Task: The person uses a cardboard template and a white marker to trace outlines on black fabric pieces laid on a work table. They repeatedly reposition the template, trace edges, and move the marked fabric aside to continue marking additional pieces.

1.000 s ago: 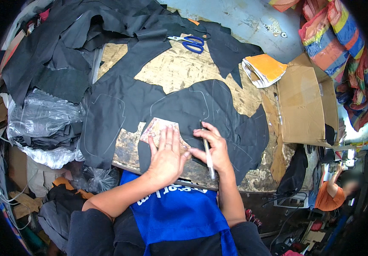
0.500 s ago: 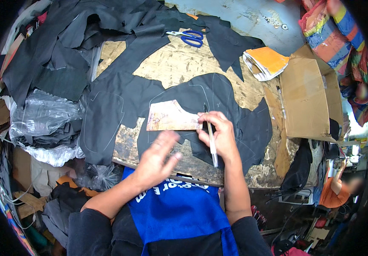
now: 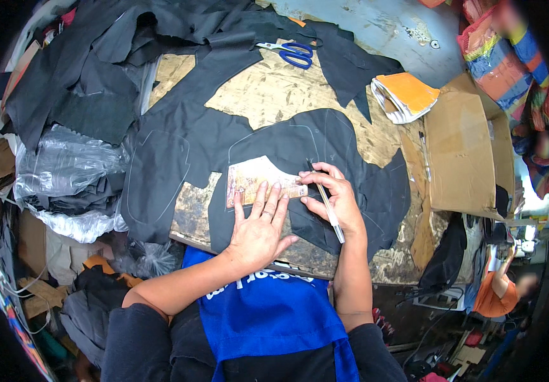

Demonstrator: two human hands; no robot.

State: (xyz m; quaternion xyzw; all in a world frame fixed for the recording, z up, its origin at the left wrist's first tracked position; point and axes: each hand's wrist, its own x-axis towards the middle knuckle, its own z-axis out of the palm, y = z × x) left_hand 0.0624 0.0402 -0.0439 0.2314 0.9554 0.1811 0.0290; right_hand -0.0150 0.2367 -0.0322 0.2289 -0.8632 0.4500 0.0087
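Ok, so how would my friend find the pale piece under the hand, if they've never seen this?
Start at the worn wooden board, then find the black material spread over it. On that, the left hand rests on a flat piece. It's pale with pinkish-brown patches, unlike the black around it.

A paper-like template (image 3: 254, 170) and matt sheet (image 3: 207, 135) lie under the left grip (image 3: 259, 234), a glossy plastic pen (image 3: 334, 219) in the right grip (image 3: 347, 208); rough wooden worktop (image 3: 268, 86) beyond.

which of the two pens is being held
The slanted pen in the right hand; the other pen lies beside the box, touched by neither hand.
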